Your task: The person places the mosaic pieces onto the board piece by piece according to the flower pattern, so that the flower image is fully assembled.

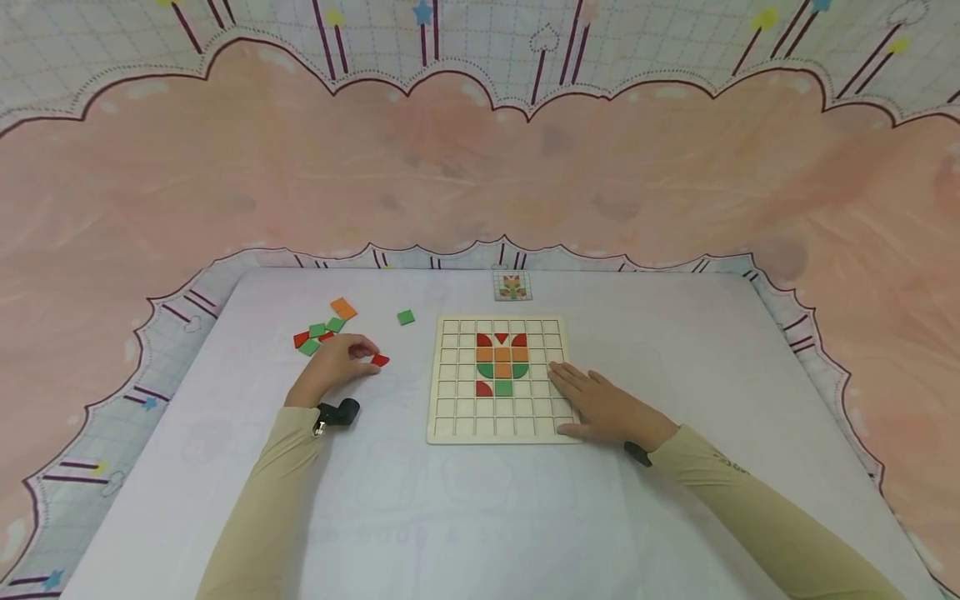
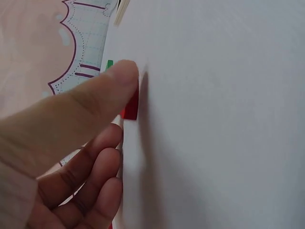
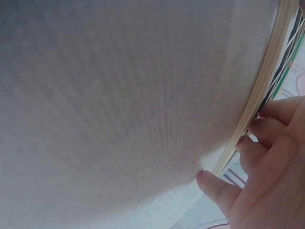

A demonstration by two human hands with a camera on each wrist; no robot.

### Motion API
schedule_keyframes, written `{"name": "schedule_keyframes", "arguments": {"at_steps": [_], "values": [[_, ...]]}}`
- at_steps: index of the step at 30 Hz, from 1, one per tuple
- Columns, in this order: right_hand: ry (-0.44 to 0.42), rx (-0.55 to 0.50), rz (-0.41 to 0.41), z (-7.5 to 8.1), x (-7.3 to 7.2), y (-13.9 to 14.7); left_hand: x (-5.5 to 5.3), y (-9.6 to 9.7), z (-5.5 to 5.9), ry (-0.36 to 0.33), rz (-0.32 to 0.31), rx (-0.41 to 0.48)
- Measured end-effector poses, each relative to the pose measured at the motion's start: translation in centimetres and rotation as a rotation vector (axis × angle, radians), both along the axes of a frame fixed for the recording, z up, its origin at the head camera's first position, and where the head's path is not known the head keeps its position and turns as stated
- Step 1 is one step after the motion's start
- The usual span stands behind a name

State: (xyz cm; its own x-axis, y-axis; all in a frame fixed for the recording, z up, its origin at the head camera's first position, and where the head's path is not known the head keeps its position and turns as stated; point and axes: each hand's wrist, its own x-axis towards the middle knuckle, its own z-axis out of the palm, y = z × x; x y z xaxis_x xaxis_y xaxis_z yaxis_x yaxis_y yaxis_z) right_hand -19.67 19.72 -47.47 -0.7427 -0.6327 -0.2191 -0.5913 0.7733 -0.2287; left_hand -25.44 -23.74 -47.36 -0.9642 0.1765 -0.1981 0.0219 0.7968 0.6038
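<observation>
A red tile [image 1: 380, 360] is pinched between the thumb and fingers of my left hand [image 1: 337, 367], just above or on the white table left of the board. In the left wrist view the thumb covers most of that red tile [image 2: 131, 107]. The pale wooden grid board [image 1: 459, 427] lies at the middle, with red, orange and green pieces set in its squares. My right hand [image 1: 603, 408] rests on the board's right edge, fingers extended. Seen from the right wrist, its fingertips touch the wooden board's side [image 3: 255, 98].
Loose green, red and orange tiles [image 1: 335, 324] lie behind my left hand. One green tile [image 1: 406, 317] lies apart, near the board's far left corner. A small picture card [image 1: 512, 286] with a similar pattern sits beyond the board. The white table [image 1: 480, 517] is ringed by patterned cloth.
</observation>
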Motion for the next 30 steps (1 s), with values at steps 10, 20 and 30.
{"name": "schedule_keyframes", "arguments": {"at_steps": [10,20,30], "values": [[0.003,0.006,0.000,0.0,0.0,0.0,0.0,-0.5,-0.3,0.020,-0.011,0.005],[0.012,0.011,0.007,-0.2,-0.1,0.0,0.1,-0.1,0.0,0.101,0.088,-0.011],[0.002,-0.002,0.009,-0.1,-0.1,0.1,-0.3,1.6,0.2,0.136,0.071,0.010]]}}
